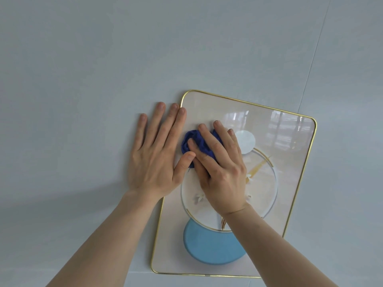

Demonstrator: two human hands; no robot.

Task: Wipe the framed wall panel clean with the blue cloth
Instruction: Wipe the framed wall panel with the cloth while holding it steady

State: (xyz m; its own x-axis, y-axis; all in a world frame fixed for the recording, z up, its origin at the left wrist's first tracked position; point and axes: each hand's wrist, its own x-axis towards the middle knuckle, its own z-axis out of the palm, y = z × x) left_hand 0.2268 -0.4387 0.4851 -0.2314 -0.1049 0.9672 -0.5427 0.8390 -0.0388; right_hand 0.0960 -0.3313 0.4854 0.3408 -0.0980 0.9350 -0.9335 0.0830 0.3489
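Note:
A framed wall panel [290,162] with a thin gold rim hangs tilted on the pale wall; its glossy face shows circles in white, cream and light blue. My right hand [221,172] presses a bunched dark blue cloth [191,142] against the panel's upper left part, fingers spread over the cloth. My left hand [157,150] lies flat, fingers apart, on the wall beside the panel's left edge, with its thumb reaching over the rim and touching the cloth. Both forearms come up from the bottom of the view.
The pale grey-blue wall [83,69] fills the view around the panel. A thin seam line [313,75] runs diagonally down the wall at the upper right. The glass reflects windows near the panel's top right.

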